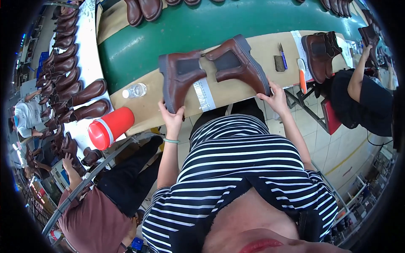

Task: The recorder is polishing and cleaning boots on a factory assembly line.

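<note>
**2 brown boots held at the surface edge**

Left hand closes its fingers on the toe of the left boot; right hand grips the right boot at its toe. Both boots lie on their sides on the tan surface. A firm sole grip with steady wrists seems best. A clear bottle and a red cup lie left.
</note>
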The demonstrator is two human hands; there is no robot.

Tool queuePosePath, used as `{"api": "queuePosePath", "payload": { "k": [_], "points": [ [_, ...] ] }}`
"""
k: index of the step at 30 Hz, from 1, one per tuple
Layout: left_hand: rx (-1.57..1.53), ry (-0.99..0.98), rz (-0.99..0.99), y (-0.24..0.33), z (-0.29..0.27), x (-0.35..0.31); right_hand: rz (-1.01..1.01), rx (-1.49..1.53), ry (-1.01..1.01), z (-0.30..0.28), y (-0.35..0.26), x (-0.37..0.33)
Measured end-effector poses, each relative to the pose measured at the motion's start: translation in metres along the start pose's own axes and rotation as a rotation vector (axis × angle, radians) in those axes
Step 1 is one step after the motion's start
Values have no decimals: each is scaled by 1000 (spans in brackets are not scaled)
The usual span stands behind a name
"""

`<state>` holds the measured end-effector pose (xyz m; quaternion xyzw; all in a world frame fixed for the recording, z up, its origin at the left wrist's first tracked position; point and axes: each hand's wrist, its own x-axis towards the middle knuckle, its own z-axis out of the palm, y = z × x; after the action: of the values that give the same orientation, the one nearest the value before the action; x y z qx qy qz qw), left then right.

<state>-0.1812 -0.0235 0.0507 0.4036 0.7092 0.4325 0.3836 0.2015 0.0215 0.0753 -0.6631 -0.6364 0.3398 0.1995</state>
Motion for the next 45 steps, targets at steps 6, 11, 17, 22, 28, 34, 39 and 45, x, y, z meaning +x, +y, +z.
{"api": "queuePosePath", "payload": {
  "k": [6, 11, 17, 22, 28, 34, 39, 45],
  "points": [
    [275, -27, 22, -14, 7, -16, 88, 178, -82, 6, 22, 1],
    [255, -39, -2, -15, 7, -13, 126, 248, -115, -1, 22, 7],
    [274, -94, -43, -7, -4, -8, 195, 191, -200, -13, 23, 31],
    [268, -138, -52, 7, -7, -3, 173, 315, -33, -24, 40, 43],
    [167, 73, 68, 0, -12, 18, 208, 548, -127, -47, 5, 56],
    [-16, 349, -6, -24, -29, 41, 255, 723, -292, -62, -52, 56],
    [-106, 499, -142, -85, -60, 73, 253, 777, -253, -61, -30, 55],
    [-478, 549, -431, -60, -67, 94, 265, 829, -162, -61, -21, 52]
  ]
}}
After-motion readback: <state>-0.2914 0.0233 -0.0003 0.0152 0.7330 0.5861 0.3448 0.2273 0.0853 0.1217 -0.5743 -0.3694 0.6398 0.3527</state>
